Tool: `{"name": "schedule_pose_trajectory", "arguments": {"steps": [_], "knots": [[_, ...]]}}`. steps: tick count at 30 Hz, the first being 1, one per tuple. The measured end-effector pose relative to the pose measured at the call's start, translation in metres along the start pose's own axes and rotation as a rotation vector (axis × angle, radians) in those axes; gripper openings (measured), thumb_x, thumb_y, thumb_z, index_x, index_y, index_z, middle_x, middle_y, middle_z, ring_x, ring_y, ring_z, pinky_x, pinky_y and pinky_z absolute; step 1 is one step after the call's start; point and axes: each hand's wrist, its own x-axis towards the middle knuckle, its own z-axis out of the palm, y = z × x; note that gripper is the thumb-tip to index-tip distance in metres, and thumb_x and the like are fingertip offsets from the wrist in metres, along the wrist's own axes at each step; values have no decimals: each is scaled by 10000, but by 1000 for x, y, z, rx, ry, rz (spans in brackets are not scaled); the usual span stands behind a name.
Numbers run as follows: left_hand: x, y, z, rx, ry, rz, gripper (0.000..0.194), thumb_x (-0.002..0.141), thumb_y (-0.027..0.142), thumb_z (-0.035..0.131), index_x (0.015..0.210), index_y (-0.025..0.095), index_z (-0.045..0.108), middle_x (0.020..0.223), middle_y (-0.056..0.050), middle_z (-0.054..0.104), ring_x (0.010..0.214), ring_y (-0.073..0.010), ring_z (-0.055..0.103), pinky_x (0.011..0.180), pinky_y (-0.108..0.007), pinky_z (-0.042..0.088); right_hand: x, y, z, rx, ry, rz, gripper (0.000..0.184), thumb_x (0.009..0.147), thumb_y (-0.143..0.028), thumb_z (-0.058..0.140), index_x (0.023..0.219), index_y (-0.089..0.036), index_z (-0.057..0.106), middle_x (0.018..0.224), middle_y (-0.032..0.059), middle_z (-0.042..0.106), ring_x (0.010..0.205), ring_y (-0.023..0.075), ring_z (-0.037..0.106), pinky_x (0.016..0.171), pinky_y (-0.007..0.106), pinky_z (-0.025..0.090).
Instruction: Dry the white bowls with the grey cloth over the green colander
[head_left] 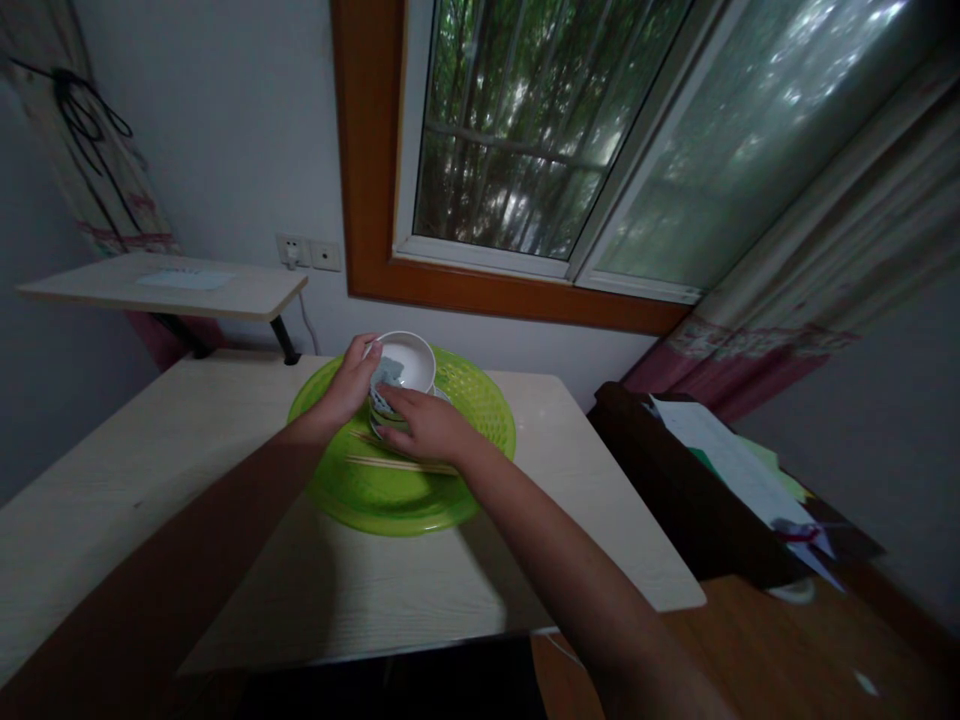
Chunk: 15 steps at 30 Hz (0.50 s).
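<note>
A white bowl [412, 358] is tilted with its inside facing me, above a round green plastic basket [480, 400]. My left hand [354, 378] grips the bowl at its left rim, thumb on the edge. My right hand [426, 425] is closed on a grey-blue cloth [387, 371], which lies against the near inside of the bowl and over its rim. Part of another dish [442, 395] shows under the bowl, mostly hidden by my right hand. Below the hands, light wooden chopsticks [397, 463] lie across the basket.
The basket stands on a pale wooden table [247, 560]. A raised shelf [165, 285] with a sheet of paper is at the left, near wall sockets [307, 252]. A dark cabinet [675, 480] with papers on it stands right of the table, below the window and curtain.
</note>
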Motion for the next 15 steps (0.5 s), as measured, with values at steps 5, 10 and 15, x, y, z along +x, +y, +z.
{"name": "schedule_pose_trajectory", "arguments": {"steps": [5, 10, 15], "knots": [[2, -4, 2, -42, 11, -57, 330, 917, 549, 476, 1123, 298, 534, 1125, -44, 678, 1119, -273, 617, 897, -375, 491, 5, 9, 2, -161, 52, 81, 389, 964, -237, 590, 1343, -150, 616, 1434, 120, 609, 1330, 262, 568, 1124, 381, 441], [4, -8, 7, -237, -39, -136, 331, 892, 493, 544, 1159, 303, 497, 1048, -32, 703, 990, -261, 677, 805, -370, 524, 6, 14, -2, -260, 131, 116, 272, 979, -142, 539, 1199, -120, 698, 1375, 147, 645, 1407, 278, 483, 1154, 434, 404], [4, -8, 5, -477, -92, -173, 498, 835, 443, 643, 1264, 328, 419, 1064, -19, 706, 875, -225, 706, 724, -336, 542, 5, 13, -9, -296, 147, 112, 243, 986, -149, 537, 1140, -141, 725, 1344, 142, 661, 1420, 283, 456, 1183, 462, 363]]}}
